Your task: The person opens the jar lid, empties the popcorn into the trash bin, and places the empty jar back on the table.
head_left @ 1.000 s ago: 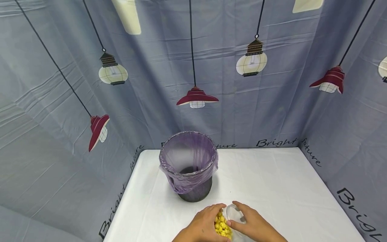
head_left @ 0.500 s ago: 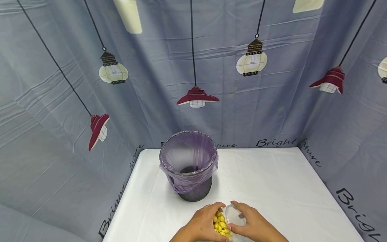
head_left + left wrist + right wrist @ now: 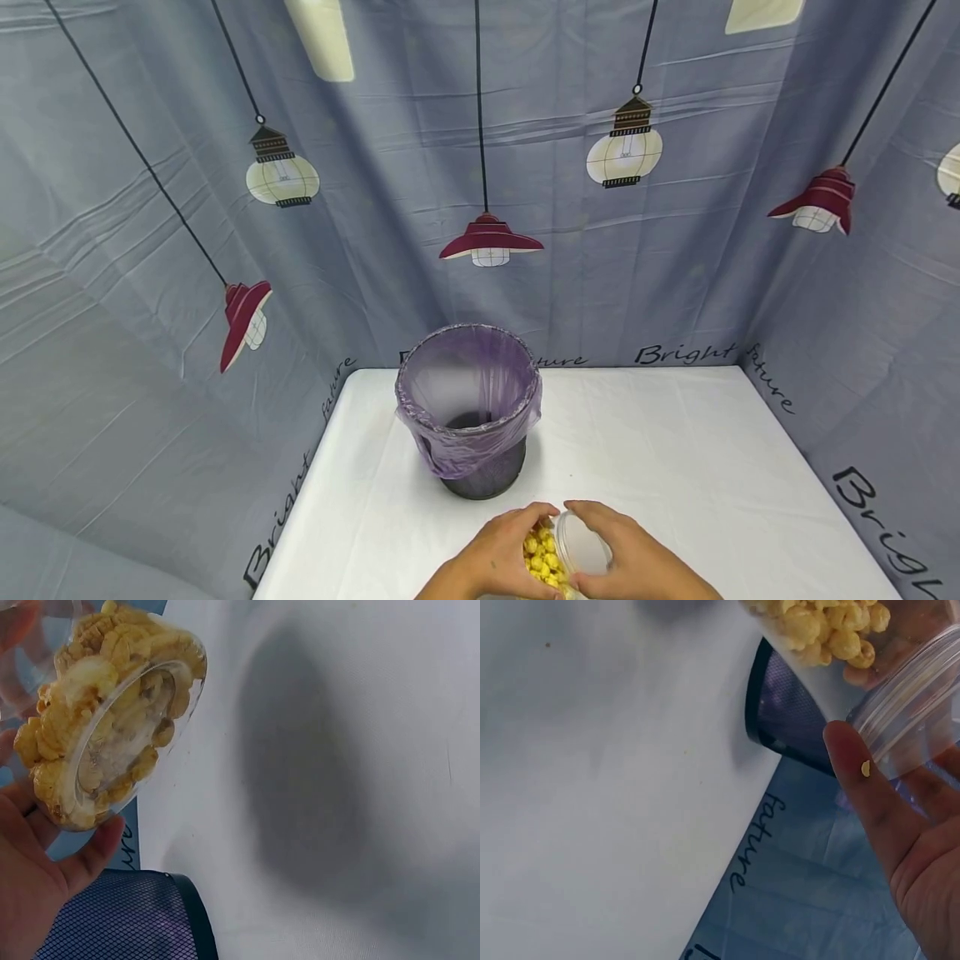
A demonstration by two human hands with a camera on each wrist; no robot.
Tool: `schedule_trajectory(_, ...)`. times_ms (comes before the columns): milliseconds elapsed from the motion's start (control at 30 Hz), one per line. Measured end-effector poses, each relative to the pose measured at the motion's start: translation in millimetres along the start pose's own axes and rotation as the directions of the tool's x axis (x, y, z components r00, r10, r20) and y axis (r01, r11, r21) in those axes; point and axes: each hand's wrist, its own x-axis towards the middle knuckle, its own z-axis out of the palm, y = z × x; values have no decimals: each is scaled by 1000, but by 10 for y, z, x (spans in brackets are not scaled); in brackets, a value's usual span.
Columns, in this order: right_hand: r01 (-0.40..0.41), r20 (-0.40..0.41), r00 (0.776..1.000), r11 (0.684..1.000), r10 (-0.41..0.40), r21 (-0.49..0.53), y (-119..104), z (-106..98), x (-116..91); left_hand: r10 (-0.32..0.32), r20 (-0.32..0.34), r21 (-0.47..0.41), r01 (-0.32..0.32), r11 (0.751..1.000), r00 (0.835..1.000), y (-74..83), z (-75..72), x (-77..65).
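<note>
A clear plastic jar of yellow popcorn [image 3: 543, 556] lies tilted between the two hands at the front of the table. My left hand [image 3: 497, 557] grips its body, with thumb and fingers around the side. In the left wrist view the jar's round base [image 3: 124, 739] faces the camera, popcorn packed behind it. My right hand [image 3: 637, 554] holds the clear round lid [image 3: 585, 546] at the jar's other end, fingers curled around its rim. Whether lid and jar are screwed together I cannot tell. A small yellow crumb [image 3: 865, 768] sticks to the right thumb.
A dark mesh bin [image 3: 487, 475] lined with a purple bag [image 3: 480, 446] stands beyond the hands, slightly left. The white tabletop [image 3: 675, 450] stretches to the right. Grey-blue curtains [image 3: 570, 292] printed with lamps enclose the back and sides.
The jar and left hand have shifted slightly left. The lid has turned, so more of its round face shows, and the right fingertips have moved a little left. The bin has stayed put.
</note>
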Motion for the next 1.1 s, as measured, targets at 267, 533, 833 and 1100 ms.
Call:
schedule_trajectory(267,20,142,989,997,-30,69,-19,-118,-30,23,63,-136,-14,991,998,-59,-30,-5)
schedule_trajectory(533,161,160,972,985,-170,66,17,-174,-64,27,114,-183,-6,983,993,-43,-33,-6)
schedule_trajectory(833,96,134,985,993,-105,75,0,-143,-53,45,66,-143,-35,989,997,-18,-38,-29)
schedule_trajectory(1100,51,-79,995,998,-54,-48,-22,-66,-16,-5,-58,-36,3,999,998,37,-10,-31)
